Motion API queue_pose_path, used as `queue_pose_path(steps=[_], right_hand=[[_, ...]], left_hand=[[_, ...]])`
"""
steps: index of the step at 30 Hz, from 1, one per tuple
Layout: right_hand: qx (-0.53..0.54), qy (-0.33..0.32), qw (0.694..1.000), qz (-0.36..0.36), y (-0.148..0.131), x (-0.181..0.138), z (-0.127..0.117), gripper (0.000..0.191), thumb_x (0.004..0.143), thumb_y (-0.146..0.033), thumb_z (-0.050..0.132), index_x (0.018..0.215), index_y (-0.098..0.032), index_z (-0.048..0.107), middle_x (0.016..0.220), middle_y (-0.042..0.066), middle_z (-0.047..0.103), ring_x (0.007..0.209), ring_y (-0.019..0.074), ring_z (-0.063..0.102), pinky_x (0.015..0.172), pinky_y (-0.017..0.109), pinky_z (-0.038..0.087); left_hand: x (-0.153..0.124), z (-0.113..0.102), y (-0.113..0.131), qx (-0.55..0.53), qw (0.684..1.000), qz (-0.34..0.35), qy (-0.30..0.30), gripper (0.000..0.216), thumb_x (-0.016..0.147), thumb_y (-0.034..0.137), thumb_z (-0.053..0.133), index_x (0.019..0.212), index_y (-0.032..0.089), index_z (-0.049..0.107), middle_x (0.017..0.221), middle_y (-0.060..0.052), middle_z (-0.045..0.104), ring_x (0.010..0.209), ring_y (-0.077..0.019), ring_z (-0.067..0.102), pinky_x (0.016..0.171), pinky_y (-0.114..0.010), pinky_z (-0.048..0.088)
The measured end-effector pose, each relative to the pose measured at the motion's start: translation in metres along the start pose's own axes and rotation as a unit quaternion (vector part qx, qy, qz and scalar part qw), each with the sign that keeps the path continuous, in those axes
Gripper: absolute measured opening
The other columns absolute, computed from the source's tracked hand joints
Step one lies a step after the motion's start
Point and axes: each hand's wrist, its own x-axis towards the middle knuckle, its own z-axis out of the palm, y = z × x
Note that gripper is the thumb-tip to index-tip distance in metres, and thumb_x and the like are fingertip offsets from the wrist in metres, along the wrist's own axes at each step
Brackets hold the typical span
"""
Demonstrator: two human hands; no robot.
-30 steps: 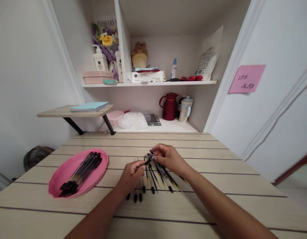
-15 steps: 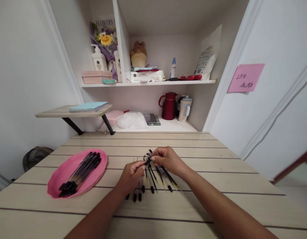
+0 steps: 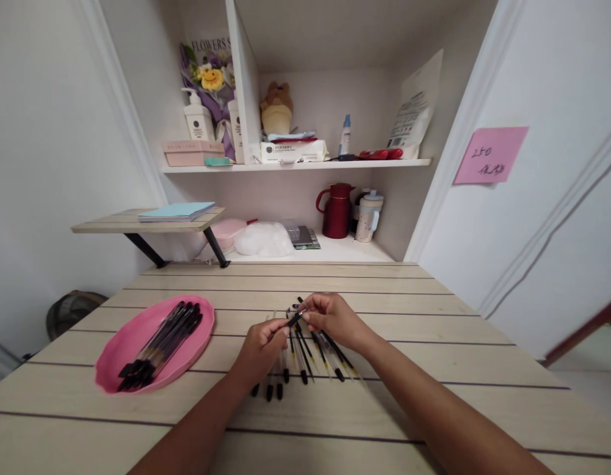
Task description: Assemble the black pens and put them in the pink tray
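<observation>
- Head view: both hands meet over the middle of the worktop (image 3: 286, 448), working on one black pen part (image 3: 295, 319) between them.
- Left hand (image 3: 262, 343): thumb and forefinger pinch the near end of that part, the other fingers curled beneath.
- Right hand (image 3: 331, 318): thumb and fingertips are pinched together at its far end; whether they grip a separate small piece there is too small to tell.
- Step in hand, as I judge it: fitting or loosening something at the end of the part; which of the two cannot be told from this.
- The next move would seem to call for a firm left pinch and a fine turn, push or pull by the right fingertips, with both ends kept in line.
- The part lies tilted in the gap between the hands, touching the fingertips of both.
- Below and just beside the hands, clear pen barrels (image 3: 302, 365) with black ends and thin ink refills (image 3: 325, 362) with yellowish sections are spread on the worktop.
- Well apart, beyond the left hand, a pink tray (image 3: 121, 338) bears a bundle of black pens (image 3: 171, 338).
</observation>
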Motion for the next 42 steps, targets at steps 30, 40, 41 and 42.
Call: queue_pose_path(steps=[30,40,41,42], right_hand=[[-0.284,0.01,0.951,-0.123,-0.011,-0.006,-0.002,0.029,0.063,-0.005,0.047,0.086,-0.019,0.056,0.075,0.0,0.059,0.067,0.0118,0.05,0.062,0.022,0.037],[-0.225,-0.01,0.971,-0.085,-0.013,-0.006,-0.008,0.014,0.077,-0.024,0.047,0.07,-0.016,0.056,0.058,-0.002,0.054,0.055,0.0095,0.047,0.053,0.02,0.034],[-0.247,-0.01,0.964,-0.095,-0.014,-0.006,-0.007,0.018,0.079,-0.026,0.045,0.067,-0.016,0.054,0.057,-0.002,0.053,0.054,0.0095,0.046,0.053,0.02,0.034],[-0.267,-0.007,0.958,-0.104,-0.014,-0.006,-0.007,0.023,0.081,-0.028,0.043,0.063,-0.016,0.052,0.056,-0.002,0.052,0.054,0.0095,0.044,0.052,0.021,0.033]], left_hand=[[-0.001,-0.001,-0.001,0.103,0.99,0.097,-0.019,0.03,0.079,0.029,0.043,0.095,0.018,0.065,0.061,-0.001,0.057,0.059,-0.0129,0.049,0.056,-0.021,0.038],[0.0,-0.005,0.0,0.117,0.986,0.117,-0.015,0.031,0.079,0.027,0.042,0.096,0.018,0.066,0.065,-0.002,0.062,0.063,-0.0142,0.054,0.059,-0.022,0.041],[0.0,-0.005,0.001,0.125,0.984,0.128,-0.014,0.03,0.078,0.026,0.043,0.097,0.019,0.065,0.069,-0.003,0.064,0.067,-0.0149,0.056,0.062,-0.023,0.042],[0.0,-0.006,0.001,0.131,0.982,0.136,-0.014,0.03,0.078,0.026,0.044,0.097,0.019,0.065,0.073,-0.004,0.065,0.071,-0.0157,0.057,0.065,-0.023,0.042]])
